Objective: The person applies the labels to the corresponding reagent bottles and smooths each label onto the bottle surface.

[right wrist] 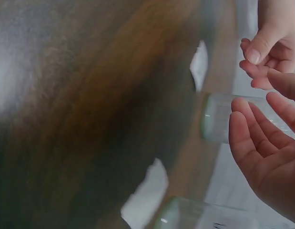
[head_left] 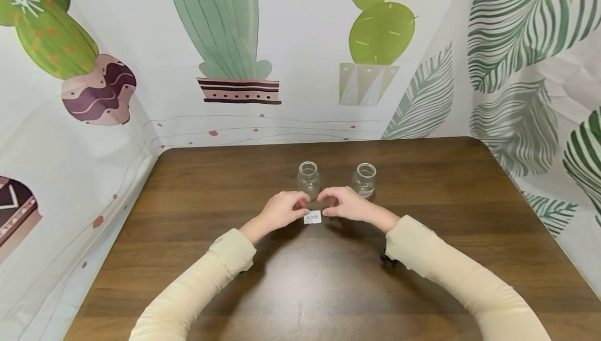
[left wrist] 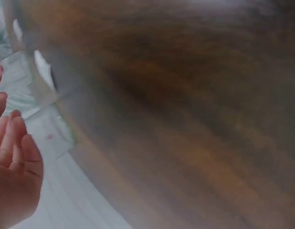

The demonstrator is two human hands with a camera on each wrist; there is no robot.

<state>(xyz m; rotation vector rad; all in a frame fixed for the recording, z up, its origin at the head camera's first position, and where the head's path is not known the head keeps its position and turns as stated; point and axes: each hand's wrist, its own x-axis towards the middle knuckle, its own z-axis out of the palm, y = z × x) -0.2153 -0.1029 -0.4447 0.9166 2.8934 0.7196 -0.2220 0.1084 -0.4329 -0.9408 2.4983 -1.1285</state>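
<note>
Two hands curve over a written slip

The left hand (head_left: 280, 209) and right hand (head_left: 349, 204) face each other above the wooden surface (head_left: 216, 190), apart, fingertips pointing inward. Each grip is loosely curved, with a gap between thumb and fingers and nothing seen in it. The slip (head_left: 312, 217), white with dark writing too small to read, shows between the two thumbs, just on the person's side of the left jar; whether a thumb touches it, I cannot tell.

Both jars are clear glass, upright and lidless. The left jar (head_left: 308, 180) stands behind the hands, its lower edge partly covered by fingers in the head view. The right jar (head_left: 364, 180) stands apart from it, beyond the right hand, with a pale label (head_left: 366, 193) low on its front. The right wrist view shows a second slip (right wrist: 145, 195) near that jar. Cream sleeves (head_left: 197, 283) cover both forearms. Beyond the surface, a white backdrop (head_left: 310, 44) carries printed cacti and leaves.
</note>
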